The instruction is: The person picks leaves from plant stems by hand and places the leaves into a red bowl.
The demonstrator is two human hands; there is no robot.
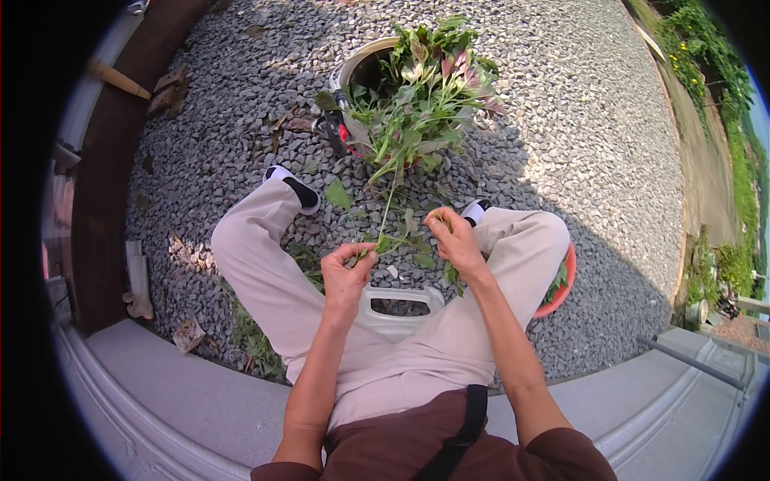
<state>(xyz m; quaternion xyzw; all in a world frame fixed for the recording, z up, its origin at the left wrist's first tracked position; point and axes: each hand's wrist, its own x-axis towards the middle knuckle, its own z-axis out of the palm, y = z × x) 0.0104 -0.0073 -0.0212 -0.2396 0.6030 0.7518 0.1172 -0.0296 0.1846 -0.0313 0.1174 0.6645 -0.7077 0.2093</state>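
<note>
Between the thumb and fingers of my left hand (348,273) is the tip end of a long pale-green leafy stem (389,207), which stretches away toward the bucket. My right hand (452,242) is closed on several picked green leaves (451,278), which hang below its fingers. Ahead of both hands, a heap of leafy stems (415,120), green with some purplish leaves, lies over a pale-rimmed bucket (348,67). Past my right knee, a red basin (563,291) holds green leaves, partly hidden by my leg.
I sit on a white plastic stool (397,324) over grey gravel (589,126). More greens (255,337) lie on the ground beside my left leg. A concrete ledge (192,367) runs behind me. Bricks (168,90) and a wooden handle (120,78) are at the far left.
</note>
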